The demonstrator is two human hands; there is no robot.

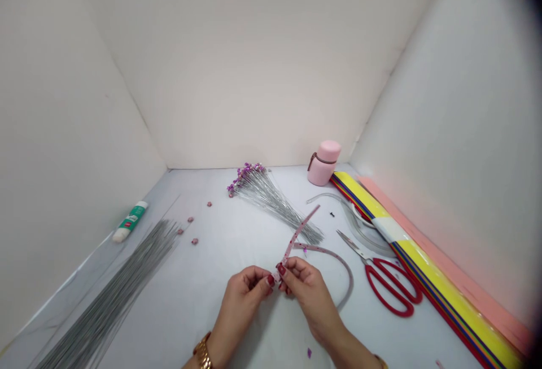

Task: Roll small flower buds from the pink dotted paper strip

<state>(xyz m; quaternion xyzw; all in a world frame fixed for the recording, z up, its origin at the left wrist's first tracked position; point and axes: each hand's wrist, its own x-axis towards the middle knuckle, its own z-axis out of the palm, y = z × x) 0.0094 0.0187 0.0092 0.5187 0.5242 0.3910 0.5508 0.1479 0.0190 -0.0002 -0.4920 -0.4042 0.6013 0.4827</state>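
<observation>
Between both hands is a narrow pink paper strip (pixel 293 238) with dark dots, folded or looped where the fingertips meet. My left hand (pixel 247 292) pinches it between thumb and fingers, and my right hand (pixel 308 292) pinches it just alongside. One end of the strip points up and away, while a longer part curves round to the right and down behind my right wrist. Beyond the hands lies a bunch of silver wire stems (pixel 275 202) with purple and pink tips. Small pink folded paper stars (pixel 195 241) are scattered left of my hands.
Red-handled scissors (pixel 387 284) lie open at right, beside stacked coloured sheets (pixel 406 250) and a coiled clear strip (pixel 359 228). A pink flask (pixel 324 163) stands at the back. On the left are a glue stick (pixel 130 221) and a bundle of bare wires (pixel 114 295). Walls enclose three sides.
</observation>
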